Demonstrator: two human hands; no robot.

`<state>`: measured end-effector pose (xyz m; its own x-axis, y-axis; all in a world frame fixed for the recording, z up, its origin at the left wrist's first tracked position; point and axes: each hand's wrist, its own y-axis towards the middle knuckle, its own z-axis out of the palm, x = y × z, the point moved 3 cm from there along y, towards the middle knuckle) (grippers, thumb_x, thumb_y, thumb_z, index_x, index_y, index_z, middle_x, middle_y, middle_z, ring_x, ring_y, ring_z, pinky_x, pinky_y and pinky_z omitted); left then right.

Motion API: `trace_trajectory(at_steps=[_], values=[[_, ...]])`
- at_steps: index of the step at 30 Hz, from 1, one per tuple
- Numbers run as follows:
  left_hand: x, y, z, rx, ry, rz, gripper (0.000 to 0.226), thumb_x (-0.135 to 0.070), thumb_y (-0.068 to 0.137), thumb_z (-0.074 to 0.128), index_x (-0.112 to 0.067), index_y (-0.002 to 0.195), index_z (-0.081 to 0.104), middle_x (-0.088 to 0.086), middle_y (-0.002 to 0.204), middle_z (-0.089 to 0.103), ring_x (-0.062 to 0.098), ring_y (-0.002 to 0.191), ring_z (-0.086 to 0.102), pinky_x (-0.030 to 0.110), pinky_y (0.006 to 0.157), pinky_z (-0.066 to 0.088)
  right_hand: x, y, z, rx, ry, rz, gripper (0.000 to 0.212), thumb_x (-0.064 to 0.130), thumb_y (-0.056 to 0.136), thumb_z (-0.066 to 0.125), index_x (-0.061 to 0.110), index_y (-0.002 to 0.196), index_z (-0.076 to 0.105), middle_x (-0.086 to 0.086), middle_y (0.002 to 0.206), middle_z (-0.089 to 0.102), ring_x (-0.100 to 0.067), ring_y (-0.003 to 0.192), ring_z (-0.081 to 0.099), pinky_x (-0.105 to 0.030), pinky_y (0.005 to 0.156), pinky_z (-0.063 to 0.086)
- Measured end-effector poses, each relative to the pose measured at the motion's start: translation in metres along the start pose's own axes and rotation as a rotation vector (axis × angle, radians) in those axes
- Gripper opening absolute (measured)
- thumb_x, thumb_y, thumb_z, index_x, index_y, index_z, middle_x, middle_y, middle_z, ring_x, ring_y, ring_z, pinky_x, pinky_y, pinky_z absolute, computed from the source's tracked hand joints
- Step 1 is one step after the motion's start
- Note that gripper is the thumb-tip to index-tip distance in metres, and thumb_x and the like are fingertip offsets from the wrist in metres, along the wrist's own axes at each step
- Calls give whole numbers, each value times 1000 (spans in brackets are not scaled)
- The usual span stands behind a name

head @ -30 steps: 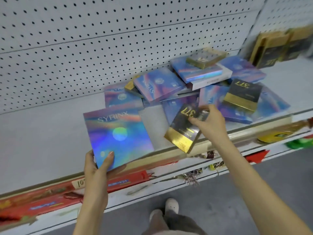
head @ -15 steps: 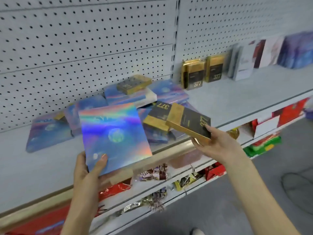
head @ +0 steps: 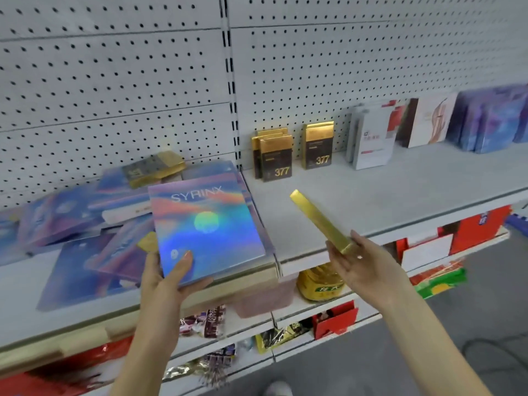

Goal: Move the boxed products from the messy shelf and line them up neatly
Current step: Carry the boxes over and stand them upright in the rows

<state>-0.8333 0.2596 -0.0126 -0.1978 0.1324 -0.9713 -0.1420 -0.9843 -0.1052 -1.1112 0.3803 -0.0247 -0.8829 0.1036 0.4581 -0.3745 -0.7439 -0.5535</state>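
Holographic SYRINX box (head: 205, 224) is being gripped at its lower corner by the left hand (head: 171, 270), thumb being pressed on the shiny front and fingers being curled underneath. It is being held face-up and tilted, just above the front lip of the shelf (head: 385, 195), and part of the messy pile (head: 80, 221) is being covered by it. And on the other side, a slim gold box (head: 317, 218) is being pinched at its near end by the right hand (head: 363, 261). It is being shown edge-on to the camera, angled up and away over the bare stretch of shelf. Behind it, two small groups of black-and-gold 377 boxes (head: 275, 158) are being displayed upright against the pegboard (head: 114, 81), well apart from the held one. On the pile, another gold-and-black box (head: 154, 168) is being carried flat on top of the blue and purple ones. Farther right, white boxes (head: 371, 138) and blue-purple boxes (head: 491, 121) are being displayed standing. One level down, a yellow bottle (head: 320, 284) and red packs (head: 480, 227) are being stocked.
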Motion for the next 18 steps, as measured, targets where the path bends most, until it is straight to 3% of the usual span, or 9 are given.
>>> trace_trajectory(at_steps=[2, 5, 8, 12, 15, 18], values=[[5, 6, 19, 4, 7, -3, 32, -9, 92, 56, -21, 122, 55, -3, 114, 65, 16, 88, 70, 30, 65, 60, 14, 16, -4, -39, -58, 14, 21, 15, 79, 68, 9, 97, 60, -7, 91, 62, -19, 84, 60, -24, 75, 51], [10, 22, 48, 6, 1, -8, 28, -8, 91, 57, -18, 117, 55, -3, 106, 64, 9, 79, 70, 26, 61, 59, 38, 46, -6, 44, -193, -3, 29, 10, 73, 69, 8, 101, 61, -8, 93, 64, -14, 75, 58, -19, 59, 52], [19, 46, 78, 17, -9, -10, 29, -10, 91, 57, -18, 119, 55, -3, 107, 66, 11, 88, 70, 29, 62, 59, 71, 82, -5, 92, -416, -74, 37, 3, 81, 64, 8, 117, 57, -13, 108, 66, -19, 85, 67, -26, 67, 57], [28, 85, 117, -6, -23, -2, 33, -8, 91, 56, -16, 123, 52, -1, 109, 66, 17, 93, 68, 30, 59, 59, 122, 141, 9, 9, -821, -244, 22, 11, 96, 55, 10, 117, 54, -10, 106, 66, -23, 89, 67, -38, 80, 55], [34, 109, 137, -30, -15, 28, 27, -4, 91, 54, -18, 114, 52, -5, 100, 66, 12, 86, 68, 29, 59, 59, 151, 187, 27, 30, -945, -309, 18, 14, 98, 51, 13, 115, 56, -7, 98, 65, -21, 88, 63, -34, 80, 51], [41, 129, 151, -66, 20, 55, 23, -3, 90, 54, -17, 108, 51, -7, 96, 66, 8, 83, 67, 35, 65, 59, 172, 230, 39, 30, -1097, -394, 28, 21, 98, 52, 16, 125, 55, -6, 113, 65, -20, 104, 61, -34, 94, 45]])
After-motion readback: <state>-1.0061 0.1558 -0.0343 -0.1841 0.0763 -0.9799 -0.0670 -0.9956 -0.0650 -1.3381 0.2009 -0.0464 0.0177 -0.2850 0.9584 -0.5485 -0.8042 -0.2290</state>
